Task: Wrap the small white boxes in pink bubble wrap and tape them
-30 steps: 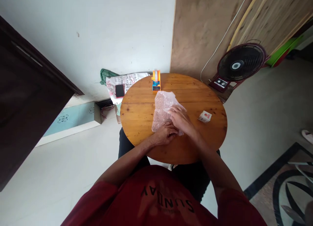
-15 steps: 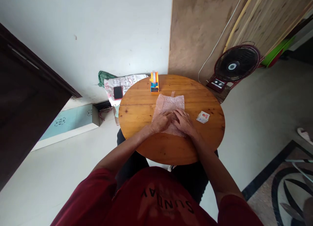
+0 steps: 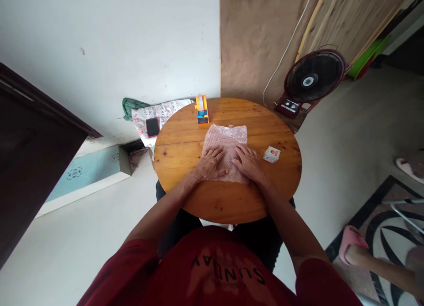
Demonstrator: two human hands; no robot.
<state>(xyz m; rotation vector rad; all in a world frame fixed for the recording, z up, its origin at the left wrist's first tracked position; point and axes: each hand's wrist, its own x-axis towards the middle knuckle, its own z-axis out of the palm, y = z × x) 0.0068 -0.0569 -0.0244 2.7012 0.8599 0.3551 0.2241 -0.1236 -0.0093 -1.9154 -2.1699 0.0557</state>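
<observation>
Both the left hand (image 3: 209, 164) and right hand (image 3: 247, 163) press flat, fingers spread, smoothing the pinkish bubble-wrap sheet (image 3: 226, 140) on the round wooden desk (image 3: 185, 142), small white box (image 3: 271, 154) waiting right.

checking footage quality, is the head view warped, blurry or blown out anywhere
Head view: strong wide-angle bend, walls lean outward. Left hand, right hand and bubble wrap are sharp. Soft even daylight, faint sheen on the table, no hard shadows, nothing blown out.

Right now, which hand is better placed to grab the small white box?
Right. The right hand lies flat on the bubble wrap, and the small white box sits just off its outer side. The left hand would probably have to cross over.
</observation>
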